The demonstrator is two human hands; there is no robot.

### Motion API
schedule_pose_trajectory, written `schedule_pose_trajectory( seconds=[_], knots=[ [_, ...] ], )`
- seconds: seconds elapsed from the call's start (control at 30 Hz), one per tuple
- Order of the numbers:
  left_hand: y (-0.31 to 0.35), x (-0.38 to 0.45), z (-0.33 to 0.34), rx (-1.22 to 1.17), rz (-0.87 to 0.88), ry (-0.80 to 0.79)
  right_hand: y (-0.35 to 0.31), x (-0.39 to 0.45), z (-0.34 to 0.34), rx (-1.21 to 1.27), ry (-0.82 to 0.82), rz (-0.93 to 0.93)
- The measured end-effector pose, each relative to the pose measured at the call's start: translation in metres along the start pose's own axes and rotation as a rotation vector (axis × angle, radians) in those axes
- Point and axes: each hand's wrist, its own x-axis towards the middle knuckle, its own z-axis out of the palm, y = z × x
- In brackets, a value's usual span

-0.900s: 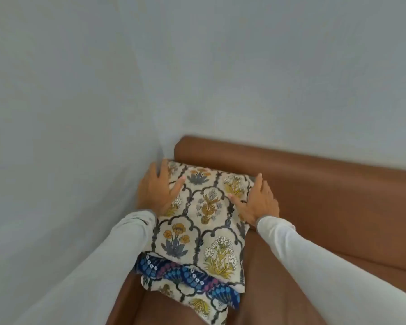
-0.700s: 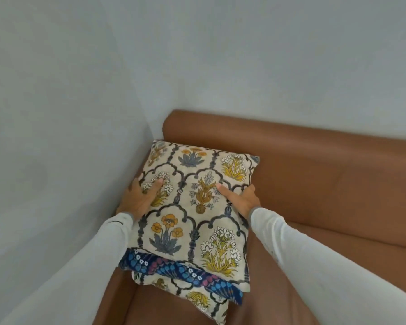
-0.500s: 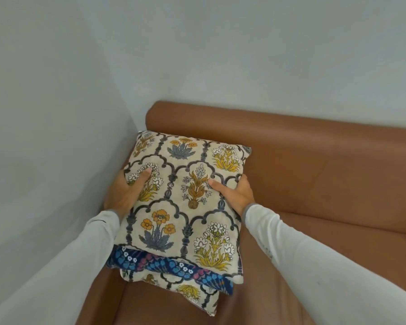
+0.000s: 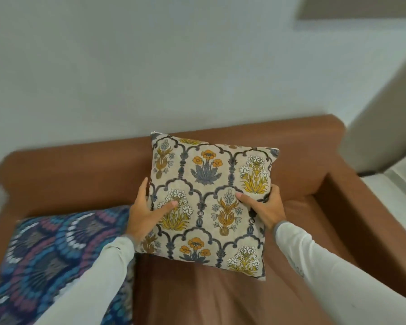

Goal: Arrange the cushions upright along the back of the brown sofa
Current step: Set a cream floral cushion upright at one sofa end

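Lifted off the blue cushion [image 4: 56,259], the floral cushion [image 4: 209,200] now hangs mid-sofa [image 4: 80,174], both hands' grip, left hand [image 4: 145,214] and right hand [image 4: 265,207], clamping its sides, ready for standing.

No text, label or number is readable anywhere.

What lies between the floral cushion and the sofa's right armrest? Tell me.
In the head view, only bare brown seat lies between the floral cushion and the right armrest; the right hand grips the cushion's near edge.

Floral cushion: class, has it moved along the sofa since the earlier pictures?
Yes. The floral cushion, held by both hands, has left the stack in the sofa's left corner; it is now further right, past the blue cushion.
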Motion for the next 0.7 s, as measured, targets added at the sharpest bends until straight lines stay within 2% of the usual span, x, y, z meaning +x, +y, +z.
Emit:
schedule_pose_trajectory(
  seconds=[0.2, 0.4, 0.53, 0.7],
  knots=[
    [0.013, 0.05, 0.231, 0.081, 0.166, -0.322, 0.084, 0.063, -0.181, 0.021, 0.262, 0.05],
    [-0.007, 0.091, 0.422, 0.151, 0.26, -0.403, 0.175, 0.122, -0.292, 0.025, 0.486, -0.029],
    [-0.021, 0.118, 0.497, 0.189, 0.335, -0.392, 0.213, 0.164, -0.335, -0.083, 0.536, -0.176],
    [-0.026, 0.132, 0.528, 0.294, 0.358, -0.344, 0.234, 0.193, -0.351, -0.129, 0.553, -0.213]
  ],
)
